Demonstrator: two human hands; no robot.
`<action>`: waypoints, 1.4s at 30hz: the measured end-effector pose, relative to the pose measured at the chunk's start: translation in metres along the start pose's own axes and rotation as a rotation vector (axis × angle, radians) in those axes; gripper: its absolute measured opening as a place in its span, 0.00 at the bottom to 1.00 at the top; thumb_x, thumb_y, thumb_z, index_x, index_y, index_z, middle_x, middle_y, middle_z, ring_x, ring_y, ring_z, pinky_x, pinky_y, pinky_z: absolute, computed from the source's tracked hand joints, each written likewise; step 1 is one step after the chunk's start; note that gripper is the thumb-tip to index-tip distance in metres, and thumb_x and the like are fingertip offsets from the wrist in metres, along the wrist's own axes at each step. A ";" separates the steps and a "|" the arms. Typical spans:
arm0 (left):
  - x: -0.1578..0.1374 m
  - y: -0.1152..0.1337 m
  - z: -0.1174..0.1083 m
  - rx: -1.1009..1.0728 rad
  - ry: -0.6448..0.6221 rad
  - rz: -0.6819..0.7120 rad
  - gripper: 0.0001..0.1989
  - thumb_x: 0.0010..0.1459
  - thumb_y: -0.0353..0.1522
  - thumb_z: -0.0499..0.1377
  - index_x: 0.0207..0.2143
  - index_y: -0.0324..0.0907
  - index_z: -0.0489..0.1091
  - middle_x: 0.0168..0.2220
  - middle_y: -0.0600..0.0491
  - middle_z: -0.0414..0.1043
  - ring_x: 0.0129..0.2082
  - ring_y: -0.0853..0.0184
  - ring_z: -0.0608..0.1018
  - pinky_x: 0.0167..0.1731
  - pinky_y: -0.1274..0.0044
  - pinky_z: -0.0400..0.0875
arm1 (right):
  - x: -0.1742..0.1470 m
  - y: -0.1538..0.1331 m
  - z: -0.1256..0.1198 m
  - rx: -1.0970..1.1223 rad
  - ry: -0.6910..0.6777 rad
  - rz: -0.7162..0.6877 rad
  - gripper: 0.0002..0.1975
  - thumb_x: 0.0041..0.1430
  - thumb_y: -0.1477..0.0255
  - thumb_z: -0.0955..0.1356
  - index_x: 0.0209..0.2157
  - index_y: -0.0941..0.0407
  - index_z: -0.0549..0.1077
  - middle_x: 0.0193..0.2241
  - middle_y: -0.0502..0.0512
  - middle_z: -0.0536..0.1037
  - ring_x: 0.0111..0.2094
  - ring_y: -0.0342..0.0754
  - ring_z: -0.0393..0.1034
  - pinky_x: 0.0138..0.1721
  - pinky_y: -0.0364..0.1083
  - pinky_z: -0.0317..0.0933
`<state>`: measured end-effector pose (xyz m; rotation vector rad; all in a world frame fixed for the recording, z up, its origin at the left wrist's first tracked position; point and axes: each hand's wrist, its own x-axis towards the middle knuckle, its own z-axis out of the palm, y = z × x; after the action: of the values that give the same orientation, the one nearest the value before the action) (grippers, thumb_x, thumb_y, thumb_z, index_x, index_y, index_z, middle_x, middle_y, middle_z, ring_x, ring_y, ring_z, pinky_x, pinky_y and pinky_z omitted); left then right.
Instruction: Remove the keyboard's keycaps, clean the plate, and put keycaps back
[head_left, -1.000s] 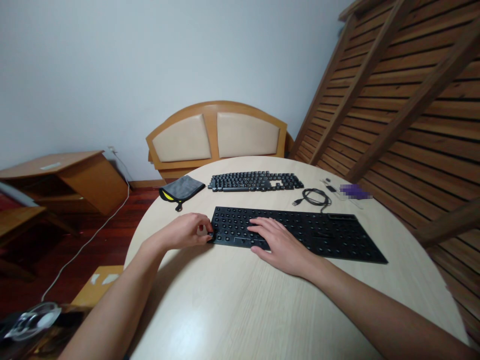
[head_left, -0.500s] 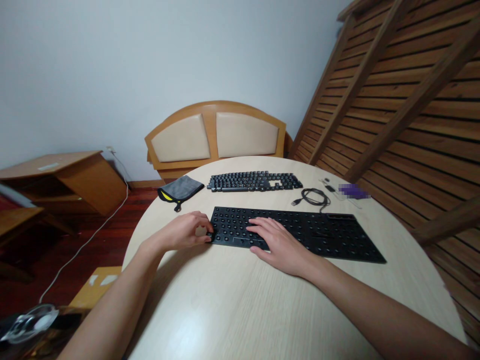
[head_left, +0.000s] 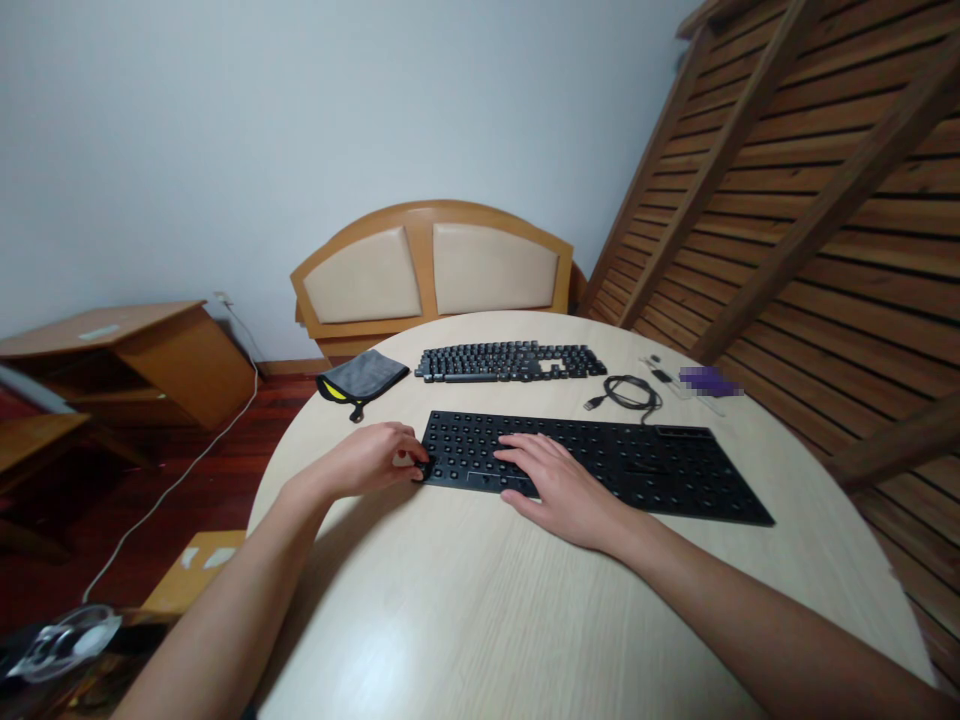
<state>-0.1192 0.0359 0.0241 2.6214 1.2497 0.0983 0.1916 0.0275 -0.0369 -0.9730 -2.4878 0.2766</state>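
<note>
A black keyboard base (head_left: 645, 468) with bare key posts lies on the round table (head_left: 480, 600). At its front left corner my left hand (head_left: 382, 460) is closed in a pinch on a small black keycap (head_left: 427, 467), mostly covered by the fingertips. My right hand (head_left: 559, 490) rests with its fingers stretched out on the middle of the base, covering some posts. Behind the base, loose black keycaps (head_left: 487, 362) are laid out in keyboard order, with a gap toward the right of the layout.
A grey cloth pouch (head_left: 364, 377) with yellow lining lies at the back left. The coiled USB cable (head_left: 631, 393) is behind the base. Small tools (head_left: 661, 376) and a blurred purple item (head_left: 709, 381) lie at right. A wooden headboard (head_left: 431, 215) stands beyond the table.
The left thumb and fingers have shifted very slightly at the base's corner. My right hand stays in place, and the view has moved a little.
</note>
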 end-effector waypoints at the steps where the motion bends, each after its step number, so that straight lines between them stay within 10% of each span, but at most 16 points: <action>1: 0.000 0.000 0.000 0.005 -0.001 -0.005 0.09 0.63 0.35 0.60 0.41 0.44 0.79 0.36 0.49 0.77 0.36 0.62 0.76 0.36 0.74 0.67 | 0.000 0.000 0.000 0.004 0.003 0.000 0.21 0.64 0.66 0.68 0.57 0.54 0.70 0.61 0.61 0.69 0.62 0.57 0.61 0.65 0.63 0.52; 42: 0.003 0.000 0.003 -0.042 -0.041 -0.066 0.08 0.59 0.31 0.62 0.39 0.44 0.80 0.35 0.52 0.79 0.33 0.65 0.77 0.34 0.78 0.67 | 0.000 -0.001 0.001 -0.008 -0.002 0.008 0.21 0.63 0.66 0.68 0.56 0.55 0.69 0.61 0.61 0.69 0.62 0.57 0.61 0.65 0.62 0.51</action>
<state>-0.1168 0.0381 0.0209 2.5303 1.3048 0.0580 0.1902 0.0272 -0.0375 -0.9863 -2.4897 0.2706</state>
